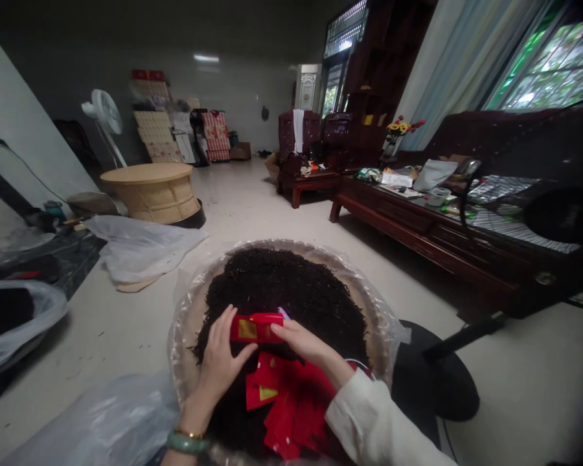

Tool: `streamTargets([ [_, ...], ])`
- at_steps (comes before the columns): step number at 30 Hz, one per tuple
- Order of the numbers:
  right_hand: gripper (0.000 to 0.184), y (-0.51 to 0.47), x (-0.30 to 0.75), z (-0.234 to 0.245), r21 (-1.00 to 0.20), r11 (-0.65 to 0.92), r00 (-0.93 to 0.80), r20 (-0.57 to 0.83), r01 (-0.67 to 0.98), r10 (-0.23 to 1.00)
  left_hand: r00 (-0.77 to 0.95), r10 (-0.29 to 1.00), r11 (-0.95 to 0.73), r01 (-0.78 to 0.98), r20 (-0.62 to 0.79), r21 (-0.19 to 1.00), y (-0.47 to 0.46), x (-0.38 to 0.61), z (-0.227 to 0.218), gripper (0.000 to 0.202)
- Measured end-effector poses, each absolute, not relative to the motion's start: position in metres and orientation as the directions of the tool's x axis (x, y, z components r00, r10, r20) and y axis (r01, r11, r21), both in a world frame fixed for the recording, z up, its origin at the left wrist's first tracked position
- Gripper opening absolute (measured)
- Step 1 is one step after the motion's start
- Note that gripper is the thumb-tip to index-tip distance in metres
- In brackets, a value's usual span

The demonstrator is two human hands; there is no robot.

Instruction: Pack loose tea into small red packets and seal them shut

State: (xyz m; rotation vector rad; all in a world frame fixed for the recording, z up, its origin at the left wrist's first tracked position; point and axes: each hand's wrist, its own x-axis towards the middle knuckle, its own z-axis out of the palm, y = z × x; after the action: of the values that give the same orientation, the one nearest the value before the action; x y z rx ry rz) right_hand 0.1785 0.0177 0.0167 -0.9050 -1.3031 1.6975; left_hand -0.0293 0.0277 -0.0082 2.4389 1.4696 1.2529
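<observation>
A small red packet (247,329) with a gold patch lies level between my hands, above a heap of dark, dry leaf-like material (291,278). My left hand (219,362) is around its left end, thumb below and fingers up along the end. My right hand (304,344) pinches the right end, thumb on the near face. A thin purple-white strip (284,313) sticks up behind my right fingers; its kind is unclear. Below my hands several flat red packets (291,395) lie on the heap, partly hidden by my right sleeve. The round, plastic-lined basket (187,323) holds the heap.
At left stands a plastic-lined container (53,301) of dark material. Clear plastic sheets (146,249) lie on the floor. A black fan base (434,372) is close on the right, beside a long wooden table (408,223). Further off stands a round woven table (150,188).
</observation>
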Motion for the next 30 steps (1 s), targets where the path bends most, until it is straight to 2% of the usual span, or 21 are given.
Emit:
streamTargets([
  [2,0.054,0.015,0.177,0.018,-0.948,-0.211,-0.473,-0.076,-0.239,0.878,0.364,0.745,-0.631,0.656,0.559,0.413,0.026,-0.027,-0.012,0.07],
  [6,0.054,0.011,0.172,0.015,-0.91,-0.294,-0.5,-0.116,-0.293,0.858,0.383,0.736,-0.649,0.636,0.558,0.418,0.02,-0.025,-0.02,0.079],
  [12,0.051,0.016,0.176,0.013,-0.929,-0.279,-0.42,-0.159,-0.241,0.894,0.371,0.719,-0.599,0.759,0.588,0.254,0.018,-0.028,-0.013,0.065],
  [19,0.047,0.009,0.173,0.016,-0.868,-0.402,-0.5,-0.219,-0.292,0.838,0.447,0.702,-0.647,0.724,0.554,0.237,0.016,-0.026,-0.015,0.061],
  [23,0.055,0.009,0.173,0.013,-0.898,-0.358,-0.492,-0.198,-0.257,0.848,0.451,0.694,-0.618,0.772,0.561,0.144,0.014,-0.023,-0.009,0.059],
  [26,0.056,0.011,0.174,0.014,-0.945,-0.292,-0.521,-0.176,-0.149,0.835,0.489,0.676,-0.616,0.786,0.552,0.059,0.011,-0.02,-0.004,0.063],
  [30,0.051,0.013,0.173,0.016,-0.98,-0.194,-0.557,-0.143,-0.035,0.818,0.506,0.701,-0.617,0.783,0.502,0.071,0.008,-0.014,-0.006,0.062],
])
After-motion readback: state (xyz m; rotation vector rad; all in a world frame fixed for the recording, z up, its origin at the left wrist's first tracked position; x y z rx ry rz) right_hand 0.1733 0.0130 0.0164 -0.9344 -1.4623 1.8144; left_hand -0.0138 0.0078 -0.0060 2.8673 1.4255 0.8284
